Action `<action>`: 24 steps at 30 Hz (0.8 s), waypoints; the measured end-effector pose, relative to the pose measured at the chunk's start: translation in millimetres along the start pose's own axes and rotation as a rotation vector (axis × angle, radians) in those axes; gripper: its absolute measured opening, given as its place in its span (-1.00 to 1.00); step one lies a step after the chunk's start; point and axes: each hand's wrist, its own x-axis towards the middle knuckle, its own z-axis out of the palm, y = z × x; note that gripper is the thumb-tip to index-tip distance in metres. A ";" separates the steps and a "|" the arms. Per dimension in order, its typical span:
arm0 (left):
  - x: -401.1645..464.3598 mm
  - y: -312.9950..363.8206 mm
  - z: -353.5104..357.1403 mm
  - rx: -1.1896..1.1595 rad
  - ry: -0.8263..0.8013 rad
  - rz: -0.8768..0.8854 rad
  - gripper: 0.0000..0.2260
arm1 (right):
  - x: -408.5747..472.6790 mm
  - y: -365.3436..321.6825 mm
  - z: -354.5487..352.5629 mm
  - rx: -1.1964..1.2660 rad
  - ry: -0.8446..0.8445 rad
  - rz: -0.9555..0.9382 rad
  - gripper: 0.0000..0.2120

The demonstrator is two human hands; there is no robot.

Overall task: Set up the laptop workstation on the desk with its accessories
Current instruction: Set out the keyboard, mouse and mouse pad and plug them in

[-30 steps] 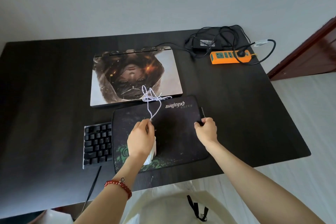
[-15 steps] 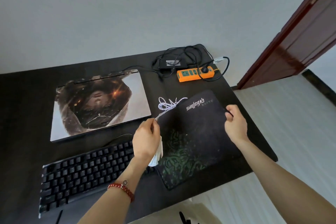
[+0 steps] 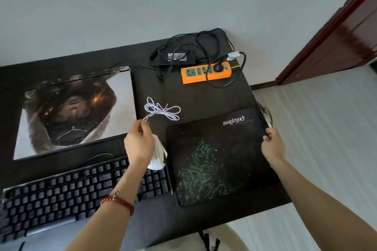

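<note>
The left hand (image 3: pixel 138 144) grips a white computer mouse (image 3: pixel 158 154) above the right end of the black mechanical keyboard (image 3: pixel 67 193), pinching its bundled white braided cable (image 3: pixel 162 110). The right hand (image 3: pixel 272 144) pinches the right edge of the black rectangular mouse pad with green print (image 3: pixel 216 157), flat on the dark desk (image 3: pixel 195 96), right of the closed laptop with printed lid (image 3: pixel 75 112).

bare desk (image 3: pixel 202 98) beyond mouse pad (image 3: pixel 220 155)

light: soft, even daylight | shadows: faint | edges: wide-angle bending | focus: perhaps slightly soft
</note>
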 end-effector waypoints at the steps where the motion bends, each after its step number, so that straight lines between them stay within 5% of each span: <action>1: 0.8 0.0 0.4 0.000 -0.008 -0.008 -0.78 | 1.8 2.5 1.8 0.003 -0.001 0.004 -0.68; 9: -7.9 -8.3 8.8 -0.039 -0.086 -0.072 -0.77 | 13.8 -3.2 5.3 -0.001 -0.021 -0.011 -0.71; 16: -12.8 -5.4 11.4 -0.118 -0.168 -0.149 -0.76 | -15.5 -30.9 5.6 -0.177 0.138 -0.105 -0.61; 18: -12.2 -1.6 14.9 -0.162 -0.231 -0.251 -0.75 | -45.9 -51.3 15.1 0.045 -0.014 -0.359 -0.61; 22: -12.9 14.2 26.1 -0.330 -0.399 -0.467 -0.76 | -127.1 -92.0 46.6 0.225 -0.727 -0.594 -0.41; 24: -12.7 22.5 28.7 -0.513 -0.454 -0.605 -0.77 | -141.3 -99.0 61.7 0.073 -0.691 -0.725 -0.26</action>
